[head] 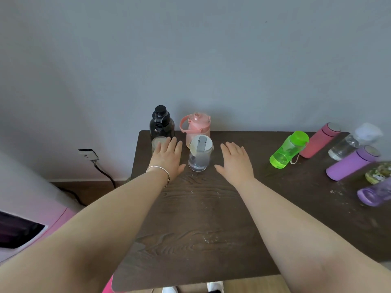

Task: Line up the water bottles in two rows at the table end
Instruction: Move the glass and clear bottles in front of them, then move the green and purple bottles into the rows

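A: Where are the hands?

B: Both reach out over the dark wooden table [196,218], palms down, fingers spread flat. The left hand [167,158] holds nothing; its fingertips partly cover a jar-like bottle with a tan lid [157,142] at the far left corner. The right hand [236,161] is just as open and empty, a little to the right of the clear bottle with a white lid [200,155], not touching it.

A: So that clear bottle sits between the hands?

B: Yes, upright. Behind it, against the grey wall [190,60], stand the black bottle [161,123] on the left and the pink bottle with a handle [196,126] on the right. With the tan-lidded one, that makes four grouped at the far left end.

A: And the others?

B: Well apart, on the right side: a green bottle [288,150], a red flask [319,142], a clear glass bottle [344,146] and a purple flask [352,163]. At the right edge there is a patterned bottle [378,173] and a translucent violet one [374,194], both blurred, so their pose is hard to judge.

A: Anything on the wrists?

B: A thin bracelet [160,169] on the left one.
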